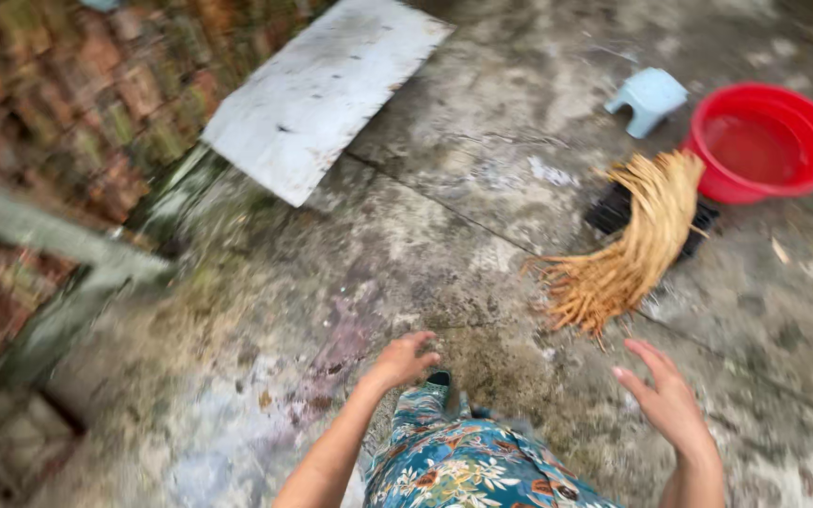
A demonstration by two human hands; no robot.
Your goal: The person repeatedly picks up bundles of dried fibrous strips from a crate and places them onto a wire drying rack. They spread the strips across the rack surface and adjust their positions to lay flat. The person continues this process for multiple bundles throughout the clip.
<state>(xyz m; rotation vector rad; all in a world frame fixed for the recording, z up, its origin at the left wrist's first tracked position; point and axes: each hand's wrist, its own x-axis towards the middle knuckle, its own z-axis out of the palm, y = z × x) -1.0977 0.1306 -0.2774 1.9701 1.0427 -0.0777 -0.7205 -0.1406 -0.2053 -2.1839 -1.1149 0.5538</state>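
Floral-patterned trousers [468, 466] fill the foreground as both hands hang empty: left hand [402, 360] loosely curled, right hand [667, 400] spread wide. Nearest the right hand, a straw bundle [628, 249] lies on wet concrete beside a red basin [764, 141] and a pale blue stool [649, 98].

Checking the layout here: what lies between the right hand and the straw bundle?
In the head view, only bare wet concrete floor separates the open right hand from the straw bundle; nothing else lies there.

Soft, even daylight without hard shadows; motion blur smears the left edge, perhaps overcast.
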